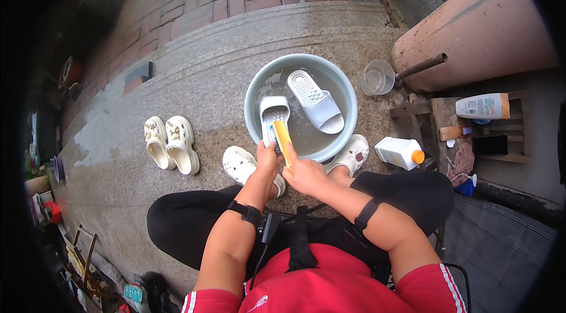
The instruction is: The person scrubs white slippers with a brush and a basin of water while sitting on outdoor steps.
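Observation:
A round pale blue plastic basin point(250, 105) of cloudy water stands on the ground before me. At its left side, my left hand point(268, 162) grips the near end of a white slide sandal point(275, 105) with a bumpy footbed. My right hand point(305, 173) holds a yellow-handled brush point(281, 138), its blue bristles against that sandal's footbed. The second white slide sandal point(316, 103) lies in the basin to the right, its toe end nearer me. My fingers hide part of the brush handle and of the sandal's near end.
White clogs point(180, 145) stand at the left; my own clogged feet flank the basin's near edge. On the right are a clear plastic cup point(378, 77), a white bottle with an orange cap point(398, 152), and a wooden stool point(442, 109) beside a large pinkish cylinder point(477, 34).

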Motion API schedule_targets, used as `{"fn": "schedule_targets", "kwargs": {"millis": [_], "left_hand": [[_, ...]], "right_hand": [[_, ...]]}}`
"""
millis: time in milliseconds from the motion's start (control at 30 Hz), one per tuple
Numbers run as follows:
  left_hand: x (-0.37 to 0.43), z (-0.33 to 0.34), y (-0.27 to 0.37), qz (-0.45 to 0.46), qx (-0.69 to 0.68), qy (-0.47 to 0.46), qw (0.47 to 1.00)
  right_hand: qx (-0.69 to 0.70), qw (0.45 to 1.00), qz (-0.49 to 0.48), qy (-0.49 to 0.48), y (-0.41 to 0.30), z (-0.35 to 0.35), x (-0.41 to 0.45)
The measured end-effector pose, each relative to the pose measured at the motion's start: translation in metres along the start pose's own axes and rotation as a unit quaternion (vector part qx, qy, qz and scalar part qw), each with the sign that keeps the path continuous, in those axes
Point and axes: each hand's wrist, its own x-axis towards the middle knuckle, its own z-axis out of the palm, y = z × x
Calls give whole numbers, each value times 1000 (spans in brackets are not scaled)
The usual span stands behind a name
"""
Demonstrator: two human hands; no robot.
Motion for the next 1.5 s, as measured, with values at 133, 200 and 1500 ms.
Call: {"fn": "schedule_targets", "kwargs": {"millis": [133,200,1500], "left_hand": [[-6,3,1,6,71,32,997],[-10,9,-4,11,103,16,995],[5,3,-10,-26,-189,-78,978]], "right_hand": [[10,1000,15,22,6,-1,9],[17,998,37,40,16,-9,18],[145,988,28,54,-4,-15,11]]}}
